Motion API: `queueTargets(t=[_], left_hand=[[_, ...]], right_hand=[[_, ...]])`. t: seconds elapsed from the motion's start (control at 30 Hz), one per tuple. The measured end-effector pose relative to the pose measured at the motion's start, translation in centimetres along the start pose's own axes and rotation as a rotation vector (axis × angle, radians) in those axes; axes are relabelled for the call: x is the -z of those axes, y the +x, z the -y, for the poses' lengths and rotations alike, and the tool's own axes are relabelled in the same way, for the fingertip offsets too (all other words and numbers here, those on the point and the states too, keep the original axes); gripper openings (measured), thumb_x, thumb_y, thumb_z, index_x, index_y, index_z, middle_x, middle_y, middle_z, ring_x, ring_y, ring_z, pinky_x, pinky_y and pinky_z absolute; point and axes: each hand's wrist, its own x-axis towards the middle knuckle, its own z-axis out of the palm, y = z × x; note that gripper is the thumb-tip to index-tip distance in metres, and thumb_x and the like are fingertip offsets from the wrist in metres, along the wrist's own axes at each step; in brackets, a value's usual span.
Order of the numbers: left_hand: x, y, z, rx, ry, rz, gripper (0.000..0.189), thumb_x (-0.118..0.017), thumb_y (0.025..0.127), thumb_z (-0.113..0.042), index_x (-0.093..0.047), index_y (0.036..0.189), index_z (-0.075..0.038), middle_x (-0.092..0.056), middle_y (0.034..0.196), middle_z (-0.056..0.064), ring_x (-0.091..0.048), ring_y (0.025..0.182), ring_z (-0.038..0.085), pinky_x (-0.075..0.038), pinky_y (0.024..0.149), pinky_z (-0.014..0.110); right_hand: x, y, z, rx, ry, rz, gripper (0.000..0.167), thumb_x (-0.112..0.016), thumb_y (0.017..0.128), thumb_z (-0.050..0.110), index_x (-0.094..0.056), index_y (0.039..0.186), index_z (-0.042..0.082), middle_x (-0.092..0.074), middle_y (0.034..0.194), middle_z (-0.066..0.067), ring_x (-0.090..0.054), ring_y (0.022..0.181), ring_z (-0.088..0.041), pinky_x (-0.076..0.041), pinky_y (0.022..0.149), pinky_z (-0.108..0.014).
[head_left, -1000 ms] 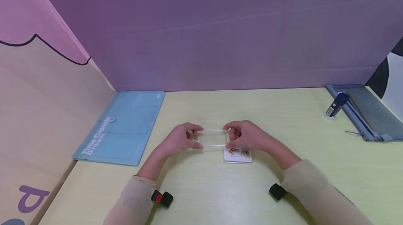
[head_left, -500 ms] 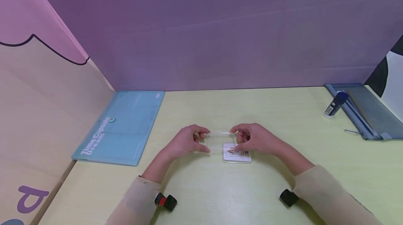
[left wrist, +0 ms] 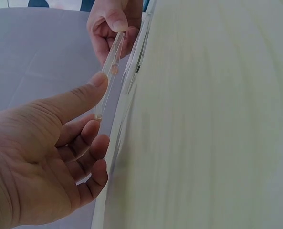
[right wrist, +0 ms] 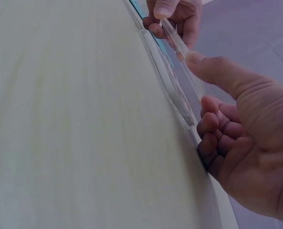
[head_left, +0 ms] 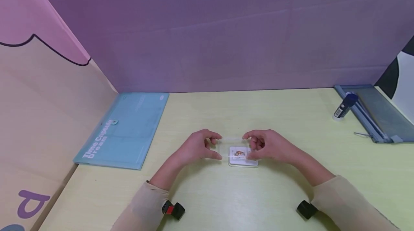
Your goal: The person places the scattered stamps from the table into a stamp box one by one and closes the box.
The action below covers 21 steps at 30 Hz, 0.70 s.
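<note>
A clear rectangular plastic lid [head_left: 224, 148] is held level between both hands, just above the table. My left hand [head_left: 201, 147] pinches its left end between thumb and fingers. The right hand [head_left: 273, 146] pinches the opposite end the same way. Below the lid lies a shallow clear box [head_left: 243, 162] holding white cards or stickers with small printed pictures. Part of that box shows through the lid, and right fingertips cover its upper right part. In the right wrist view, the raised lid [right wrist: 175, 39] is apart from the box [right wrist: 167, 78] beneath.
On the left lies a light blue document folder [head_left: 129, 130] with white lettering. A glue stick [head_left: 344, 106] with a dark blue cap is at the right, by a blue-grey zip pouch [head_left: 385, 112]. A purple panel [head_left: 226, 37] stands behind the pale table [head_left: 226, 202].
Both hands have moved right and slightly nearer with the clear lid, which now overlaps the box in the head view. The box, folder and glue stick stay in place.
</note>
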Motion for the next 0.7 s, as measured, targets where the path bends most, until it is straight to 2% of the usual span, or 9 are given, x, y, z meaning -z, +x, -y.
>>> queueTargets(t=[0.17, 0.7], left_hand=[[-0.4, 0.1, -0.3, 0.009, -0.008, 0.009, 0.055, -0.092, 0.074, -0.011, -0.069, 0.124, -0.007, -0.06, 0.099, 0.002, -0.054, 0.083, 0.02, -0.047, 0.066, 0.026], [-1.9, 0.5, -0.9, -0.017, 0.041, 0.032, 0.056, -0.092, 0.074, -0.009, -0.068, 0.124, -0.007, -0.059, 0.097, 0.0, -0.054, 0.082, 0.017, -0.047, 0.069, 0.024]], right_hand=[[0.0, -0.5, -0.2, -0.02, 0.002, -0.004, 0.053, -0.089, 0.077, 0.019, -0.064, 0.119, 0.0, -0.059, 0.081, -0.002, -0.051, 0.072, -0.014, -0.04, 0.06, -0.021], [0.4, -2.3, -0.3, -0.053, -0.017, -0.017, 0.055, -0.089, 0.076, 0.015, -0.062, 0.121, -0.002, -0.058, 0.081, -0.003, -0.051, 0.074, -0.017, -0.041, 0.059, -0.022]])
